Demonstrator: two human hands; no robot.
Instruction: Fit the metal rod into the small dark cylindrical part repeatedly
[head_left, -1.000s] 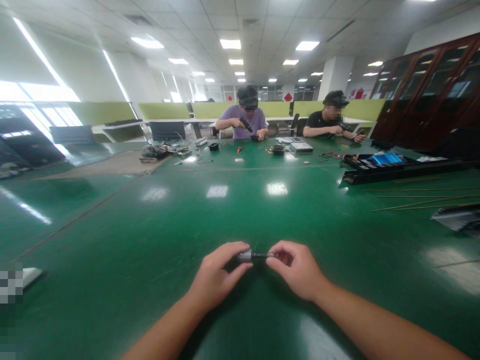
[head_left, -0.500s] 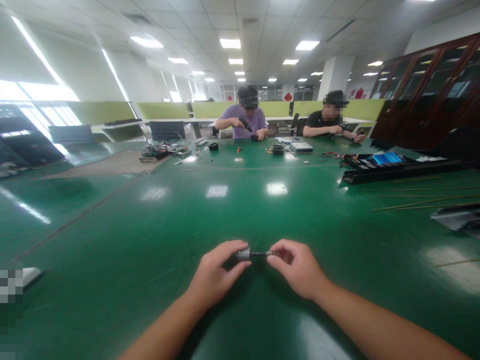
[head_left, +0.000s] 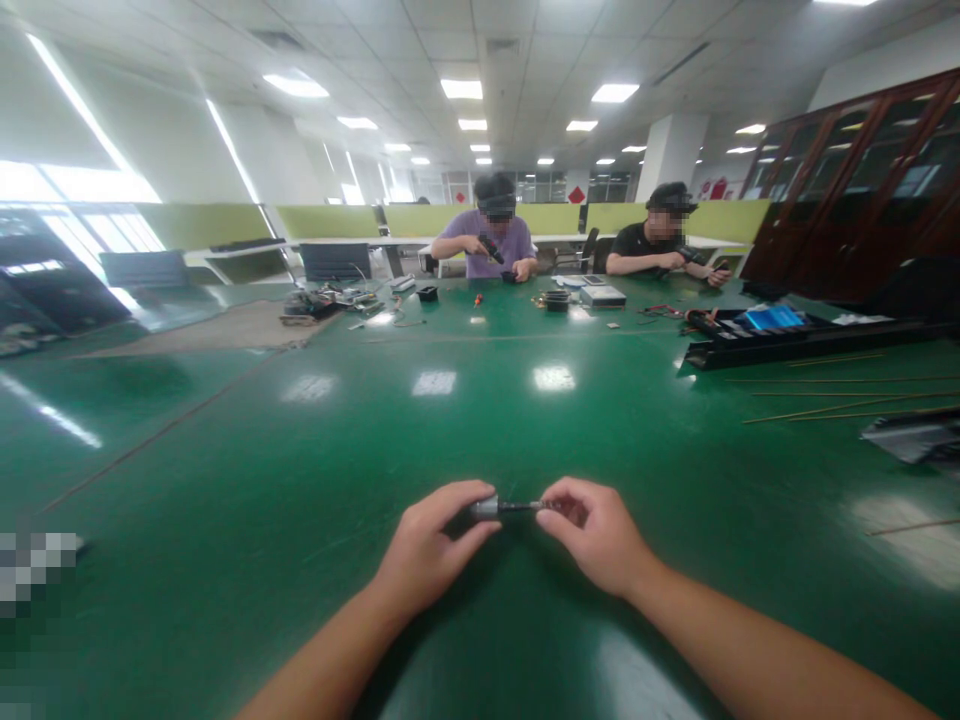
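A small grey cylinder [head_left: 486, 507] is pinched between the thumb and fingers of my left hand [head_left: 431, 545]. From its right end a thin dark rod [head_left: 517, 506] runs level toward my right hand [head_left: 596, 535]. The thumb and fingertips of my right hand close on the far end of that rod, where a small brownish part shows, too small to make out. Both hands are just above the green table [head_left: 337, 440], near its front edge.
Across the table, one person in purple [head_left: 517, 235] holds a dark tool, and another in black [head_left: 630, 243] sits further right. Tangled parts [head_left: 315, 303] lie at the back left. A black tray [head_left: 810, 338] and thin rods [head_left: 847, 405] lie at the right.
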